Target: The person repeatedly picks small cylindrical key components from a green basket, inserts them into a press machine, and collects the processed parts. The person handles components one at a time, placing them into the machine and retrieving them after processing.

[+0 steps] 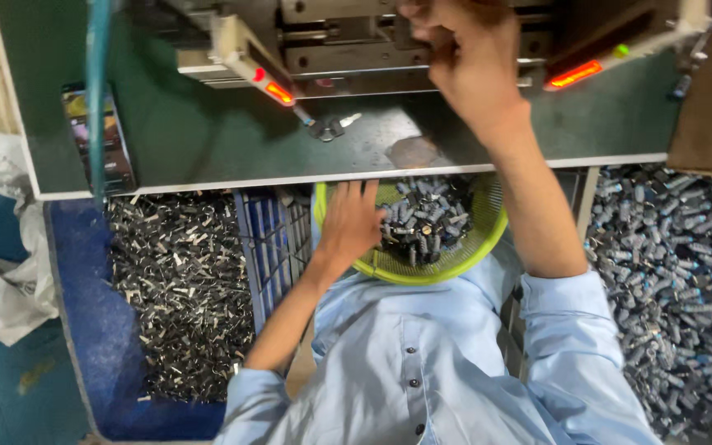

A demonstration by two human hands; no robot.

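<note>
My left hand (350, 224) rests with fingers spread in a yellow-green mesh basket (471, 247) on my lap, touching a heap of small dark metal parts (424, 221). My right hand (463, 58) is raised to the grey press machine (339, 41) above the green work table (208, 132), fingers curled at the tooling; whether it pinches a part cannot be seen. Two small metal pieces (329, 125) lie on the table near a red-lit sensor bar (269, 82).
A blue tub (84, 330) at the left holds several shiny metal scraps (179, 280). A pile of grey-blue parts (669, 272) fills the right side. A second red-lit bar (577, 74) glows at upper right. A cardboard box (706, 107) stands at the table's right end.
</note>
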